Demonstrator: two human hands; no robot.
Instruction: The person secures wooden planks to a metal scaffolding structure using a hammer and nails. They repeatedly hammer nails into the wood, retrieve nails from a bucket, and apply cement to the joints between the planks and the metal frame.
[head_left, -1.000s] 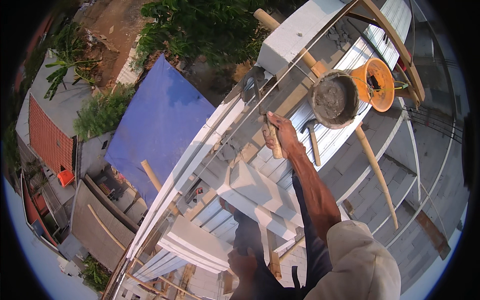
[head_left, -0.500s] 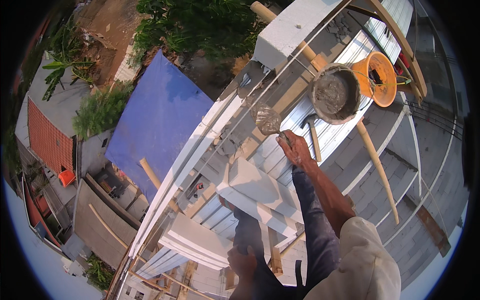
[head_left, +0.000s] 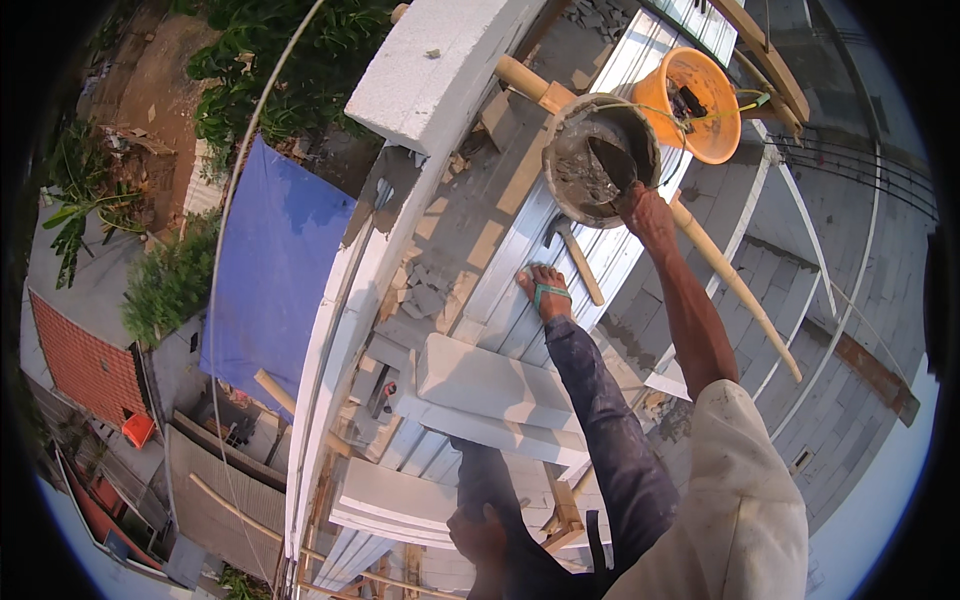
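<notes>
My right hand (head_left: pixel 648 218) is closed round the handle of a trowel (head_left: pixel 616 165). Its dark, pointed blade dips into grey wet mortar (head_left: pixel 577 172) in a round, mortar-caked bucket (head_left: pixel 553 190). Low in the picture, my left hand (head_left: pixel 478 535) is curled closed against my dark trouser leg. Its palm side is hidden, so whatever it may hold does not show. A hammer (head_left: pixel 580 262) with a wooden handle lies on metal sheeting below the bucket, beside my sandalled foot (head_left: pixel 545 291).
An orange bucket (head_left: pixel 728 135) with dark things inside stands right of the mortar. A white block (head_left: pixel 440 75) sits on the wall top (head_left: pixel 385 235), mortar smeared at its near end. Other white blocks (head_left: pixel 490 385) lie by my legs. Beyond the wall, the ground drops to a blue tarp (head_left: pixel 265 265).
My right hand has carried the trowel from over the wall's inner side up and right into the mortar bucket. The view has shifted. My left hand stays by my leg.
</notes>
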